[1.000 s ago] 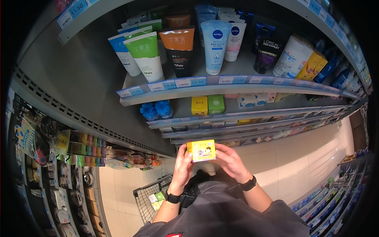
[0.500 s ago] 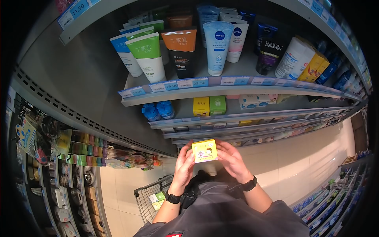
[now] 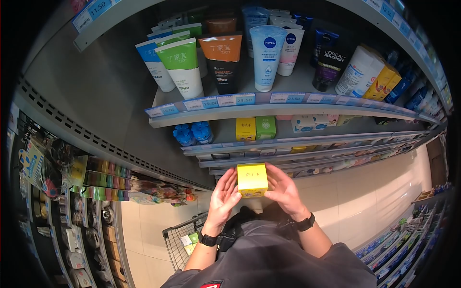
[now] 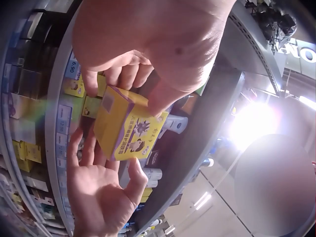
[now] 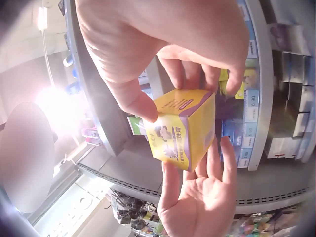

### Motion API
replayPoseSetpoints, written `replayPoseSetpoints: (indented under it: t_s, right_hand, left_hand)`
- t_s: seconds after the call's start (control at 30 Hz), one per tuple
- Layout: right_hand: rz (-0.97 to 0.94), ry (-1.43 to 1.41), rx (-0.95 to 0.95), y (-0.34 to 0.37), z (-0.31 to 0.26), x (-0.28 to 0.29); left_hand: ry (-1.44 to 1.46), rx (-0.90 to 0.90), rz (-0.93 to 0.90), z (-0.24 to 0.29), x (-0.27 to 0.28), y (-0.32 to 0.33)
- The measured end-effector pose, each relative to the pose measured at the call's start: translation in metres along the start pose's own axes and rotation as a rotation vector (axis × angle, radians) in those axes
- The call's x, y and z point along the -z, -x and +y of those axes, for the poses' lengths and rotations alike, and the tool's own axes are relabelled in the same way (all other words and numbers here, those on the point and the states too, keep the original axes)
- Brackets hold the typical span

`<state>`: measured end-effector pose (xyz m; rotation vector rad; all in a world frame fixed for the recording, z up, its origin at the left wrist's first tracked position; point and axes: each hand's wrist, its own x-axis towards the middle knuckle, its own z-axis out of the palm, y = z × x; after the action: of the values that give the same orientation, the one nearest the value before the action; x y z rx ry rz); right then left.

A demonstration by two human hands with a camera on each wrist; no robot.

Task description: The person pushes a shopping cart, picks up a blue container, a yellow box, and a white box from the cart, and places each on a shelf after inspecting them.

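Between my two hands is a small yellow carton [image 3: 252, 177], its plain yellow top facing up in the head view. My left hand [image 3: 223, 198] grips its left side, with thumb and fingers at the edges. On the opposite side my right hand [image 3: 286, 194] holds it the same way, the thumb at the near lower corner. Seen from the left wrist, the carton [image 4: 129, 123] shows a printed face with a cartoon child and purple trim. In the right wrist view a purple band runs along the edges of the carton [image 5: 181, 129].
Ahead, a shelf [image 3: 206, 114] carries several upright tubes, with a yellow box [image 3: 245, 128] and a green box [image 3: 265, 127] on the level below. A shopping cart [image 3: 172, 240] with some boxes stands at lower left. More shelving [image 3: 403, 249] flanks the right.
The carton has tipped between my hands, so its top now faces up instead of its printed front. Both hands have shifted slightly, with the thumbs now toward me. The cart stays put.
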<state>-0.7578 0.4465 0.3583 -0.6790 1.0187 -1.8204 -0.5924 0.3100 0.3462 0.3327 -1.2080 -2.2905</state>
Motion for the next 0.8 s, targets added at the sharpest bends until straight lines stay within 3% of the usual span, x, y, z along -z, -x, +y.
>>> replayPoseSetpoints:
  t_s: [0.37, 0.67, 0.8]
  right_hand:
    - [-0.145, -0.082, 0.013, 0.004, -0.017, 0.002]
    - [-0.191, 0.268, -0.017, 0.007, -0.024, -0.002]
    - [-0.25, 0.498, -0.012, 0.005, -0.027, -0.004]
  left_hand:
    - [0.056, -0.06, -0.132, -0.002, 0.0, 0.004]
    - [-0.142, -0.093, -0.064, 0.007, 0.017, 0.009]
    - [-0.328, -0.129, -0.174, 0.014, 0.016, 0.005]
